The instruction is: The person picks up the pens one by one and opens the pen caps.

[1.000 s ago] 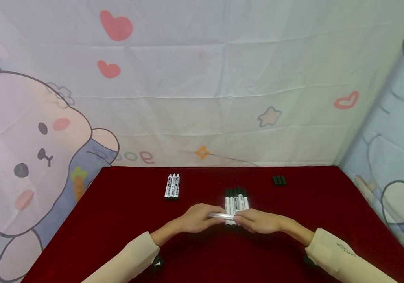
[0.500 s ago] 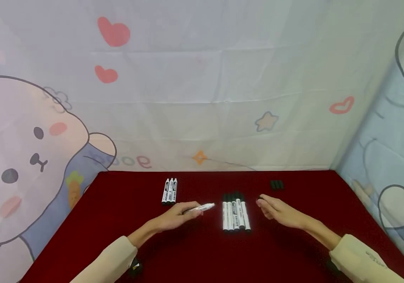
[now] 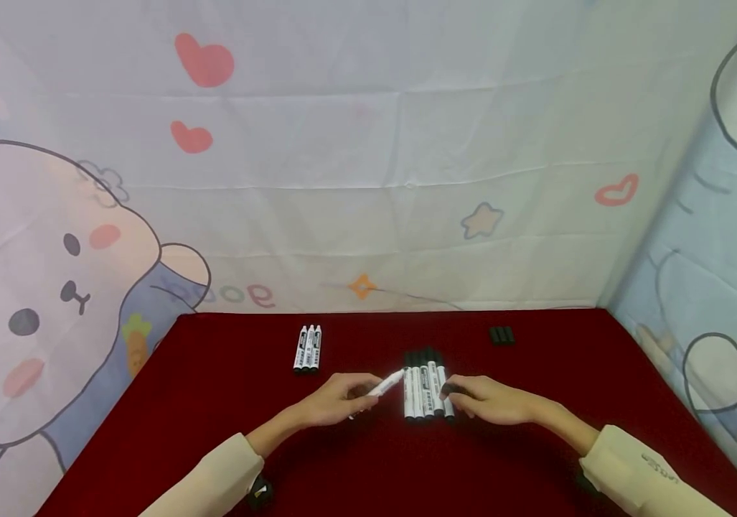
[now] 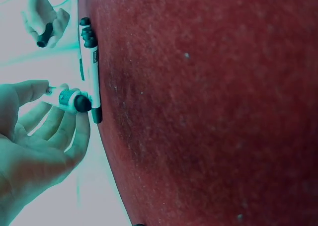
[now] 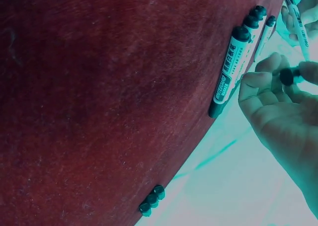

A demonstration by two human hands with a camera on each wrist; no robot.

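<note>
My left hand holds a white whiteboard marker between thumb and fingers, its uncapped tip pointing up and right. In my right hand is a black marker cap, pinched by thumb and fingers. Between the two hands, several capped markers lie side by side on the table, black caps at the far end. The right fingertips are over or beside the rightmost of these; whether they touch cannot be told. The left marker's tip is close to the row's left side.
Three uncapped markers lie together at the back left of the red table. Three loose black caps lie in a row at the back right. A printed cloth hangs behind the table.
Both hands held one marker together above the row. They moved apart, the marker in the left and its cap in the right, and have since come closer together again.
</note>
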